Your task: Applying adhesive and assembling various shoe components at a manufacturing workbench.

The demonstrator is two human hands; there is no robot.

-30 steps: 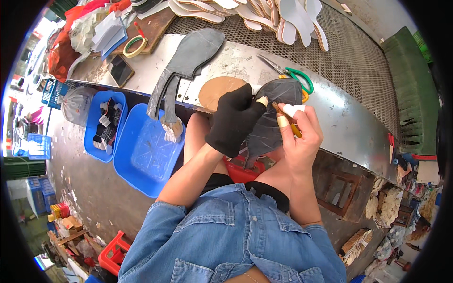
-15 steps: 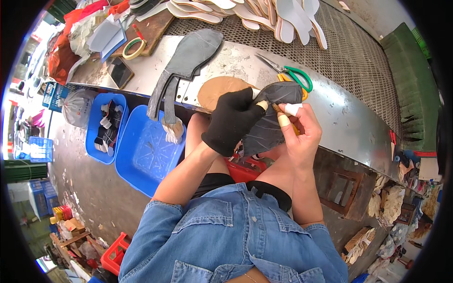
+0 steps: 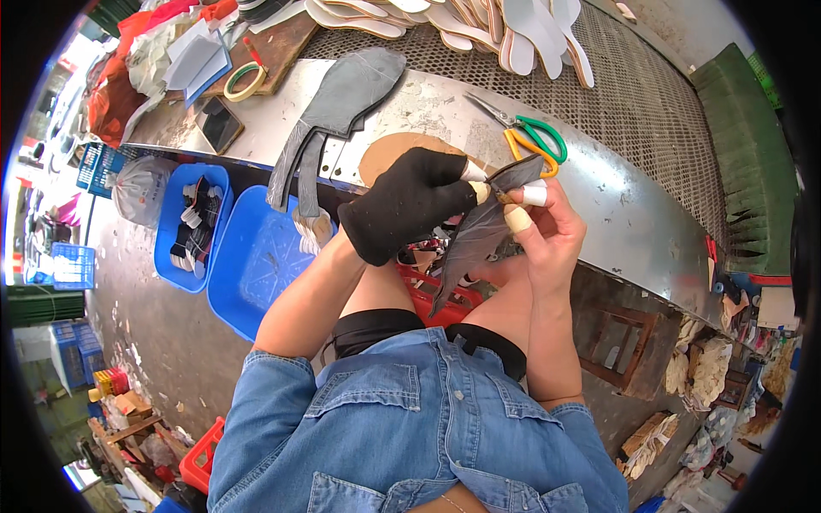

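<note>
My left hand (image 3: 410, 201) wears a black glove with bare fingertips, covered in pale wraps. Its thumb and fingers pinch the edge of a thin dark grey shoe upper piece (image 3: 475, 239). At the same edge my right hand (image 3: 552, 227), ungloved, with white tape and a yellowish cover on its fingers, also pinches the piece. The piece hangs edge-on above my lap. Behind my left hand, a tan sole-shaped board (image 3: 395, 154) lies at the bench edge, partly hidden. Scissors (image 3: 539, 141) with green and yellow handles lie just beyond my right hand.
More grey upper pieces (image 3: 363, 85) overhang the metal bench (image 3: 633, 188). White insoles (image 3: 522, 34) are heaped on the mesh surface behind. Leftward on the bench are a tape roll (image 3: 245, 82) and a phone (image 3: 219, 126). Blue tubs (image 3: 261, 274) stand below; a red stool (image 3: 203, 453) is lower left.
The grey piece has turned from showing its broad face to nearly edge-on. My gloved left hand has shifted left and rotated flatter; my right hand keeps its pinch.
</note>
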